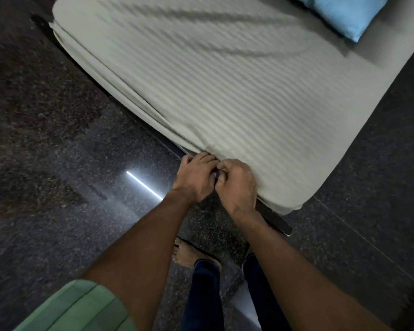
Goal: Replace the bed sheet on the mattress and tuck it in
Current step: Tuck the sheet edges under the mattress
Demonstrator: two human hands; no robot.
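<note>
Here the striped bed sheet (237,96) already covers the top of the mattress (285,199), which runs as a long slab from about five o'clock in the view up toward eleven o'clock, with a blue pillow (344,15) at the far one-o'clock end. Both hands meet at the mattress's near long edge, close to the centre of the view and just short of the near corner. The left hand (196,177) has its fingers curled in at the edge, the tips lost where cloth meets the dark bed frame (276,220), so its grip looks closed on a fold of sheet, though the pinch itself is hidden. The right hand (237,185) sits touching the left, fingers curled under and gathering the cloth hanging off the side; its grip too reads as closed on the sheet. From this joint grip the loose cloth lies in two ways: toward ten or eleven o'clock, where the sheet's side still hangs in soft folds along the frame, and toward four o'clock, where the corner drapes down. The tuck direction, judged from this, is toward one o'clock, under the mattress, across its long axis. The left hand is nearer the untucked run, the right nearer the corner. The dark speckled floor (58,139) lies all round.
</note>
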